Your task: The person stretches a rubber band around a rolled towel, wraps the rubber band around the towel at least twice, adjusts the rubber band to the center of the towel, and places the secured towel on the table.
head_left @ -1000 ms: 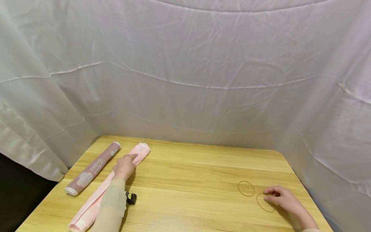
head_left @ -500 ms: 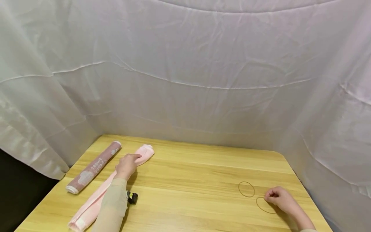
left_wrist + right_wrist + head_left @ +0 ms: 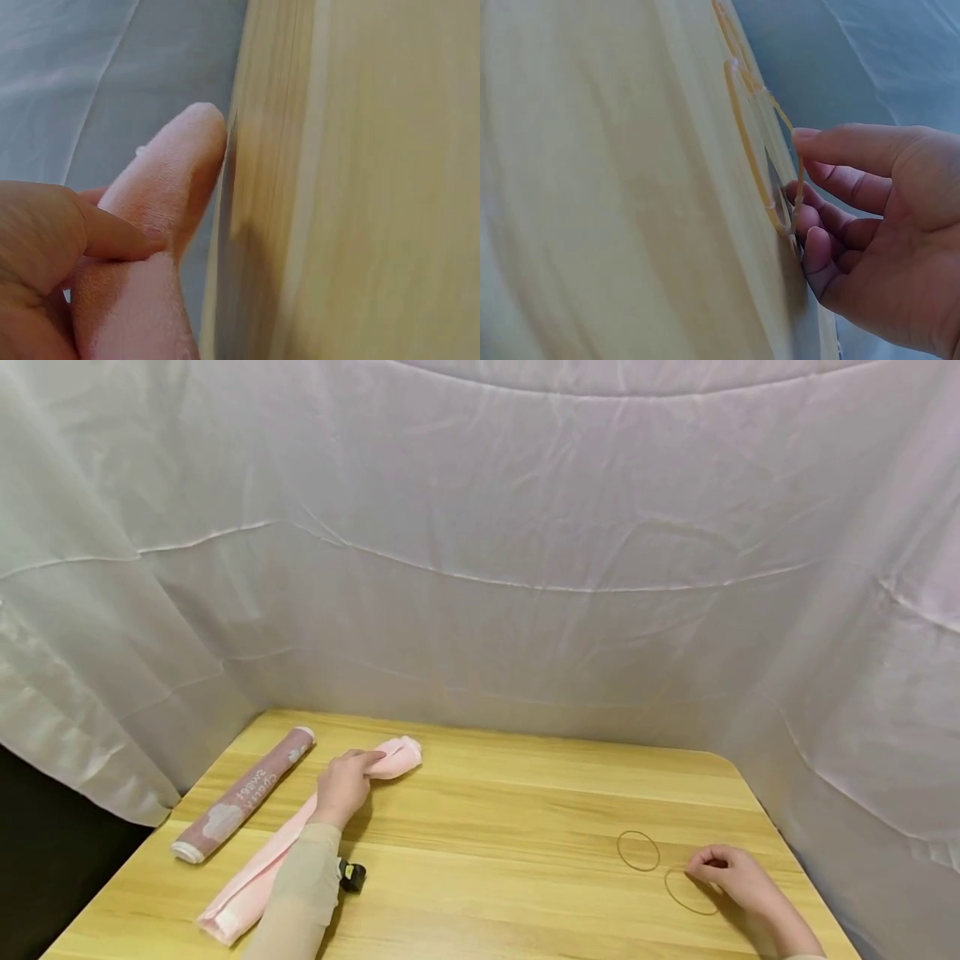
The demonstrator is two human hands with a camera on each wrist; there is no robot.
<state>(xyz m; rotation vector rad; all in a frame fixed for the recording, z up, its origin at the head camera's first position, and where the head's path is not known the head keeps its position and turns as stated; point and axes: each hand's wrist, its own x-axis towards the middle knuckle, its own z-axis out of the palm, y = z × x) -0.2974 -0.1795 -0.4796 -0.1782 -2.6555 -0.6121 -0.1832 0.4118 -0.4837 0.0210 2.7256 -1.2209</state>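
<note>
Pale grey curtains enclose a wood-grain table. A rolled pink towel slants across it from eight to ten o'clock, pinched near its far end by the left hand. At four o'clock, the right hand pinches a thin rubber band between thumb and fingertip. A second band lies just beside, near three; a mauve cloud-printed roll rests at nine.

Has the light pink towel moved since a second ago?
Yes, the light pink towel has shifted right in the head view, away from the unmoved mauve towel roll.
</note>
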